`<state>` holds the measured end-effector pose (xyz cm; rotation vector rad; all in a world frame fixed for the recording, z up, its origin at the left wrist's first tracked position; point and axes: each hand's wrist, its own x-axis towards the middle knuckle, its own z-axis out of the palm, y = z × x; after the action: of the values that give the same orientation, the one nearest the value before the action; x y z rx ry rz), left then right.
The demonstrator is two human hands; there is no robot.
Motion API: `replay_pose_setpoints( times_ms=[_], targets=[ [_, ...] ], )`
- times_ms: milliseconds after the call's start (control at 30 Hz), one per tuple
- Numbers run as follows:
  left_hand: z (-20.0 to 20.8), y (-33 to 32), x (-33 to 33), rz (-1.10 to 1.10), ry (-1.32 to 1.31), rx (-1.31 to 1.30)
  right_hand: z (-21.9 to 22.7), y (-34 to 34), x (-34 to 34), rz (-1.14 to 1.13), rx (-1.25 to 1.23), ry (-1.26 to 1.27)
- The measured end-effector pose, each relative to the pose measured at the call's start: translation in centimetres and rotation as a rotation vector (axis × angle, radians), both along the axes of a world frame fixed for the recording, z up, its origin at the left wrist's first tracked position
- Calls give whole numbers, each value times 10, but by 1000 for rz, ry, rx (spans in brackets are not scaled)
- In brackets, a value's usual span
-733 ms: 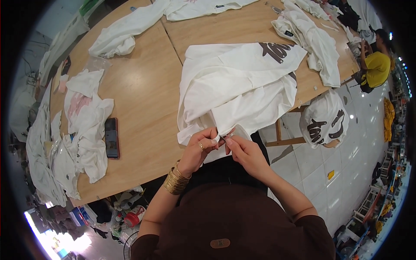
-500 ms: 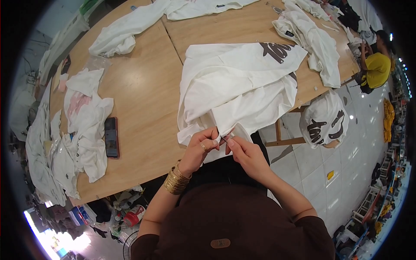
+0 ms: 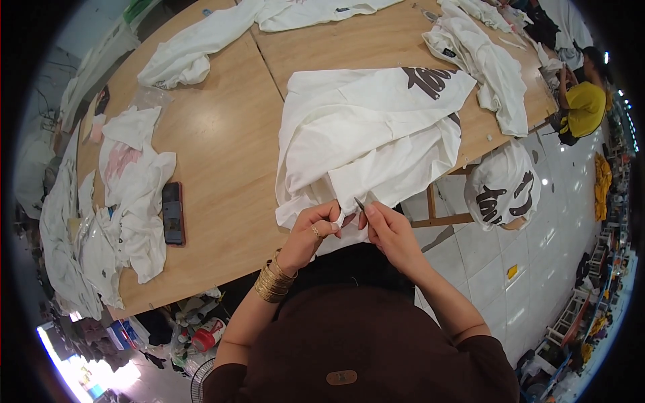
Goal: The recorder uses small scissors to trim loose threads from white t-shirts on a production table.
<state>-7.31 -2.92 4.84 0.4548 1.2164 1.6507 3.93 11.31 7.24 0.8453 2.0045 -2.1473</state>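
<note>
A white garment (image 3: 363,134) with dark lettering at its far right corner lies bunched on the table, its near edge hanging over toward my lap. My left hand (image 3: 316,228), with a ring and gold bangles at the wrist, pinches a bit of that near edge between thumb and fingers. Close beside it on the right, my right hand (image 3: 390,232) is closed around small thread snips (image 3: 360,203). Only their dark pointed tip shows, aimed up and away over the cloth; the rest is hidden in my fingers.
A phone (image 3: 173,213) lies left on the wooden table (image 3: 222,154), beside crumpled white garments (image 3: 138,195). More white clothes (image 3: 480,67) lie far right. A stool (image 3: 440,219) bears a white printed bundle (image 3: 504,185). A person in yellow (image 3: 583,107) is at far right.
My right hand has moved slightly right, away from my left hand, and the snips' tip now points up over the cloth. My left hand keeps its pinch on the garment.
</note>
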Motion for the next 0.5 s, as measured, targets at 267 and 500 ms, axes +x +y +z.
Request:
replay_pose_setpoints(
  times_ms=[267,500],
  targets=[
    [-4,2,2,27,11,3,13,-4,4,123,77,-55],
    [-7,-2,1,-18,166,-6,13,-6,1,126,94,-37]
  ],
)
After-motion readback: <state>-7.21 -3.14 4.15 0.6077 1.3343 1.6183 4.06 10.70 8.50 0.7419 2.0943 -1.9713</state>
